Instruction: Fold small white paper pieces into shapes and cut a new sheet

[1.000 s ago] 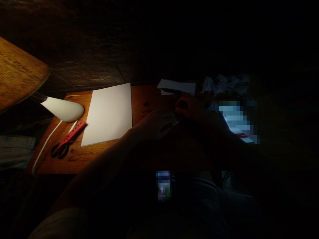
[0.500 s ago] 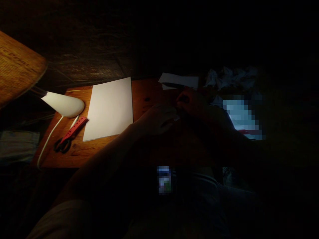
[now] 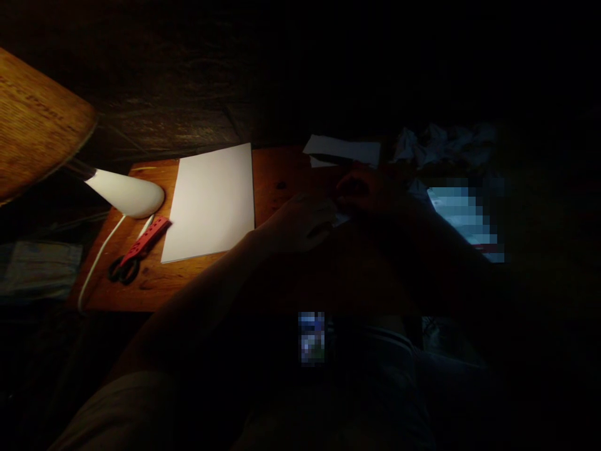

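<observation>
In deep shadow over the middle of the table, my left hand (image 3: 307, 219) has its fingers bent round the near end of a small white piece of paper (image 3: 343, 219). Just beyond it is my right hand (image 3: 361, 190), its fingers curled in a pinch above the paper. Darkness hides what those fingertips hold, if anything. Past the right hand lies a cut white paper strip (image 3: 366, 150) with a long dark object (image 3: 328, 159) across its near edge; its kind is unclear. A large white sheet (image 3: 213, 203) lies left of my hands.
A lamp with a wooden shade (image 3: 42, 119) and white base (image 3: 131, 195) stands at the left of the wooden table (image 3: 192, 275). Scissors (image 3: 136, 254) in a red holder with black handles lie before it. Crumpled-looking white paper pieces (image 3: 436, 147) and a blurred bright screen-like patch (image 3: 464, 216) are right.
The view has shifted slightly, so things on the table sit a little further right. More of the small paper shows between my hands, which stay close together.
</observation>
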`<control>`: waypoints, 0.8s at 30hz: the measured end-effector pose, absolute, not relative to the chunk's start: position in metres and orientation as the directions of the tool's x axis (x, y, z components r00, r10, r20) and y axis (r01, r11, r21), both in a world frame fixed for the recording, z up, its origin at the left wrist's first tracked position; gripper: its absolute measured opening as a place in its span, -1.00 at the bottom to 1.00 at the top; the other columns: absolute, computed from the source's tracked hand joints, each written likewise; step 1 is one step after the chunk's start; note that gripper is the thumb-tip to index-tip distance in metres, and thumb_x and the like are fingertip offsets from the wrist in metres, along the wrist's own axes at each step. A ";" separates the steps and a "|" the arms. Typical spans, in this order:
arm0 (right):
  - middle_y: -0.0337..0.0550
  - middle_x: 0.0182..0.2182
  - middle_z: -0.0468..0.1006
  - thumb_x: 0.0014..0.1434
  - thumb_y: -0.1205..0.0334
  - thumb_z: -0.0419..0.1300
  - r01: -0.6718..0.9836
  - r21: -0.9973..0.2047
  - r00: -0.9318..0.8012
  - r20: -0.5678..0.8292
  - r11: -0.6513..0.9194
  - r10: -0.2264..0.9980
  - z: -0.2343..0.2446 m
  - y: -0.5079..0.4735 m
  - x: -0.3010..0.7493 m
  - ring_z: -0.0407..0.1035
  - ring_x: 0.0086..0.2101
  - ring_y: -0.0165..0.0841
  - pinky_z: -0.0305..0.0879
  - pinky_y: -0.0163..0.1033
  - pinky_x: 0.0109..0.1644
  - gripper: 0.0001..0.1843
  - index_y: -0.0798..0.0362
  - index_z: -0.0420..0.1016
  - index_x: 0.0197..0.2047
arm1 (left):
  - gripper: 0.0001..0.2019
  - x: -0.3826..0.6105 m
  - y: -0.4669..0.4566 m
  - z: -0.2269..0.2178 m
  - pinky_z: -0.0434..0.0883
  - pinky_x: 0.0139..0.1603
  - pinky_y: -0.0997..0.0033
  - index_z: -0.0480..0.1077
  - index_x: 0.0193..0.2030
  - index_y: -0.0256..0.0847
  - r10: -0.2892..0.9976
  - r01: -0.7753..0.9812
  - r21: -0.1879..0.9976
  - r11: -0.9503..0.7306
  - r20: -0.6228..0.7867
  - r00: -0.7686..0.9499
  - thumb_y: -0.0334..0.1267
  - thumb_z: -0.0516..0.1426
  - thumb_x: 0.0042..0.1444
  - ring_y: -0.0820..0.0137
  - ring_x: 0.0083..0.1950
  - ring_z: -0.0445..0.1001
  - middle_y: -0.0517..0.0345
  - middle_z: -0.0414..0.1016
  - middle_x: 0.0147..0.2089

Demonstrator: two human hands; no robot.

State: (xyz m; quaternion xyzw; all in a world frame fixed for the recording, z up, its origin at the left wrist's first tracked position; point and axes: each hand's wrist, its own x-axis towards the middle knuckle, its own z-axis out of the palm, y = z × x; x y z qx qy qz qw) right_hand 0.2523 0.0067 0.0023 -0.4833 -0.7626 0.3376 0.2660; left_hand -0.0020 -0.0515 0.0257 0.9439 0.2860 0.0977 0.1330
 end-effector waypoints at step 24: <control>-0.03 -0.07 0.75 0.06 0.22 0.47 0.552 -0.764 -0.417 0.095 0.335 0.904 0.002 0.008 0.249 0.54 -0.18 -0.17 0.51 -0.06 -0.04 -0.69 0.00 0.73 -0.08 | -0.71 -0.002 -0.051 0.023 0.43 0.41 -0.04 0.56 0.20 -0.17 0.556 0.510 0.277 -0.815 0.119 0.823 -0.26 0.14 0.43 0.04 0.33 0.58 -0.11 0.62 0.29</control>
